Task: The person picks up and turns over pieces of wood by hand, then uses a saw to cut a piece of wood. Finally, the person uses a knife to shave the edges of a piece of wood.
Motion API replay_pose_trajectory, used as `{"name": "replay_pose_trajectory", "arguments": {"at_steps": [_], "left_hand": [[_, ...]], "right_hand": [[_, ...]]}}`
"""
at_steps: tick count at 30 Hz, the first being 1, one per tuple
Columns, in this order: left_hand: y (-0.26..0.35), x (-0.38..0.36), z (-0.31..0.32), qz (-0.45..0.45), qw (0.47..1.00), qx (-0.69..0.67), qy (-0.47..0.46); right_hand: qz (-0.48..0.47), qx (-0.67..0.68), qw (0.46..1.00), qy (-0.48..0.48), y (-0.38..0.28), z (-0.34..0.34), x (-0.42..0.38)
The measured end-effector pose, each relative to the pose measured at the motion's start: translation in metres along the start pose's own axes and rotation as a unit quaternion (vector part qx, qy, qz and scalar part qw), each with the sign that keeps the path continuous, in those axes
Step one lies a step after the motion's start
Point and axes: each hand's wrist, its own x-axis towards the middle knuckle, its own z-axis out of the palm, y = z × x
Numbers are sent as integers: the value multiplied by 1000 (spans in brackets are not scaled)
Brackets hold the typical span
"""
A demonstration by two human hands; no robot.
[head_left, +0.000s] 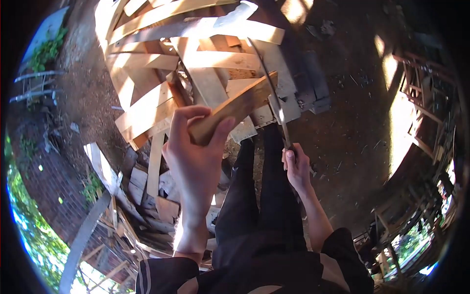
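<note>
My left hand (196, 142) is closed around the near end of a short wooden board (240, 105), thumb on one side and fingers on the other. The board is held up at a slant, its far end toward the upper right. In my right hand (296, 164) is the handle of a long-bladed hand tool (274, 98), seen nearly edge-on. Its thin, dark blade stretches forward and slightly left, overlapping the board's far end in this view. Whether the blade has teeth, I cannot tell. Beneath and beyond the board lies a pile of loose planks (210, 78).
Broken boards and offcuts (166, 210) lie heaped to the left of my legs (264, 196). Dirt floor (342, 127) with small scraps stretches to the right. Wooden frames (421, 103) stand at the far right, and a brick surface (61, 181) shows at the left.
</note>
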Motion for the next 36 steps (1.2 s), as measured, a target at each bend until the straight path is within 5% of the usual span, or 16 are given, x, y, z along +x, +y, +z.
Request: {"name": "replay_pose_trajectory", "arguments": {"at_steps": [11, 16, 26, 36], "left_hand": [[36, 34, 122, 153, 981, 74, -91], [14, 50, 186, 243, 960, 103, -91], [55, 50, 197, 98, 976, 106, -162], [64, 45, 228, 109, 979, 137, -108]], "right_hand": [[63, -54, 972, 218, 11, -36, 4], [77, -103, 963, 237, 41, -68, 33], [32, -179, 964, 193, 58, -79, 65], [72, -184, 970, 139, 49, -121, 92]]}}
